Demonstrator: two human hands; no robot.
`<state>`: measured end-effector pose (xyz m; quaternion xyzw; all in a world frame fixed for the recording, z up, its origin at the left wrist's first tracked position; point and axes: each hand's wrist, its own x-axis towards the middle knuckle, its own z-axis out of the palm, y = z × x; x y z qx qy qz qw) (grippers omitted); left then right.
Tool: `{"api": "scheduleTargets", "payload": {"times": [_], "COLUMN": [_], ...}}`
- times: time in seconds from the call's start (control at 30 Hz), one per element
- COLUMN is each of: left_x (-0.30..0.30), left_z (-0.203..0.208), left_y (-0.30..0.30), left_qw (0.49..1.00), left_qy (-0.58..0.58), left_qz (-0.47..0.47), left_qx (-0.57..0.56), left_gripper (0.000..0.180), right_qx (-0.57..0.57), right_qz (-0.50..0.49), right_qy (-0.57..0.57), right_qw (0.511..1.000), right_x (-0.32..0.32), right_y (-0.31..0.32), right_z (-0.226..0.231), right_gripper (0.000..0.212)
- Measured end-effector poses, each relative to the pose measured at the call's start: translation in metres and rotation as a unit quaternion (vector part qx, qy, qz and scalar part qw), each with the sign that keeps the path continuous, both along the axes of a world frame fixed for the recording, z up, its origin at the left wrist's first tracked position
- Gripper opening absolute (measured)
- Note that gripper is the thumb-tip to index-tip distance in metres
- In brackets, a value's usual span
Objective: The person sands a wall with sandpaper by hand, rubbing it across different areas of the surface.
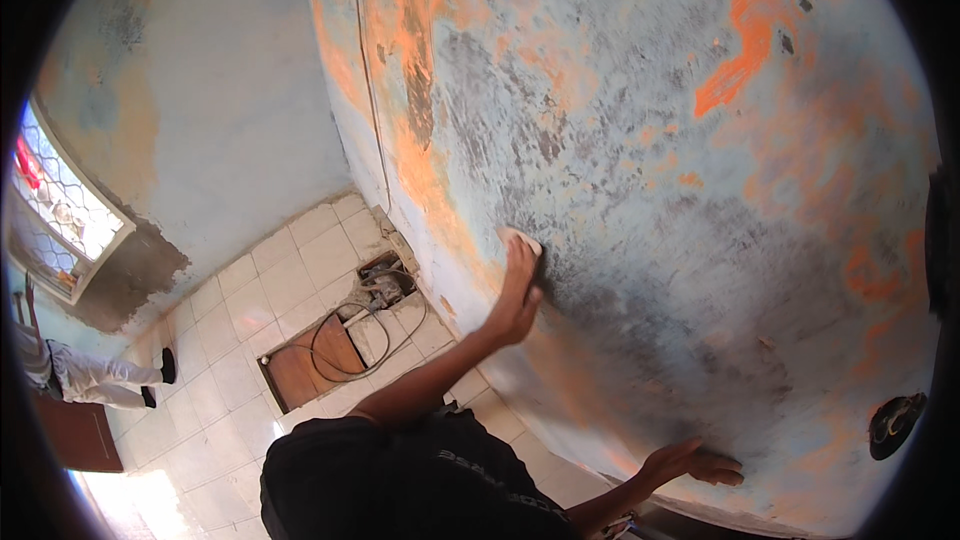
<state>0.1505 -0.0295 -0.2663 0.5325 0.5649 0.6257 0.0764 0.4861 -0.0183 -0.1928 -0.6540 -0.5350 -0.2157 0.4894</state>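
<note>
My left hand (pixel 517 295) is raised to the patchy wall (pixel 620 270). Its fingers press a small, thin, pale piece like sandpaper (pixel 521 237) against the surface, and part of this piece is hidden beneath them. Lower and further right, my right hand (pixel 697 463) rests against the same wall, fingers stretched out and nothing visible in it. Grey-blue, dark scuffed and orange patches cover the wall around both hands.
A pump-like machine (pixel 385 285) with a looped cable sits in a floor recess beside a brown board (pixel 315 365). Another person in white trousers (pixel 105 375) is at the far left, below a grilled window (pixel 75 205). A dark round fixture (pixel 896 426) is on the right.
</note>
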Motion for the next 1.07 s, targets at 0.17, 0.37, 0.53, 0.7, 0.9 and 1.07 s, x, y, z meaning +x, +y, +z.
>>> {"api": "scheduleTargets", "payload": {"times": [0.17, 0.37, 0.53, 0.7, 0.9, 1.07], "left_x": [-0.069, -0.068, -0.051, -0.167, -0.118, -0.057], "left_z": [0.02, 0.01, 0.019, 0.03, 0.022, 0.011], "left_y": [0.011, 0.013, 0.0, 0.026, 0.033, -0.001], "left_qw": [0.995, 0.995, 0.99, 0.998, 0.994, 0.974], "left_qy": [-0.06, 0.077, 0.115, -0.053, 0.011, 0.152], "left_qz": [0.067, 0.053, -0.042, 0.039, 0.091, -0.132], "left_qx": [0.032, -0.046, -0.075, -0.017, -0.062, -0.109], "left_gripper": [0.066, 0.071, 0.068, 0.071, 0.082, 0.078], "right_qx": [0.033, -0.043, -0.026, -0.04, -0.02, 0.0], "right_qz": [0.035, 0.003, 0.162, 0.145, 0.075, 0.036], "right_qy": [0.023, 0.03, 0.087, -0.035, -0.08, -0.084], "right_qw": [0.999, 0.999, 0.983, 0.988, 0.994, 0.996], "right_x": [-0.001, -0.048, -0.15, -0.172, -0.171, -0.172], "right_y": [0.002, -0.027, -0.021, -0.01, -0.001, 0.002], "right_z": [0.0, 0.011, 0.023, 0.013, 0.008, 0.011], "right_gripper": [0.1, 0.091, 0.093, 0.091, 0.09, 0.089]}}
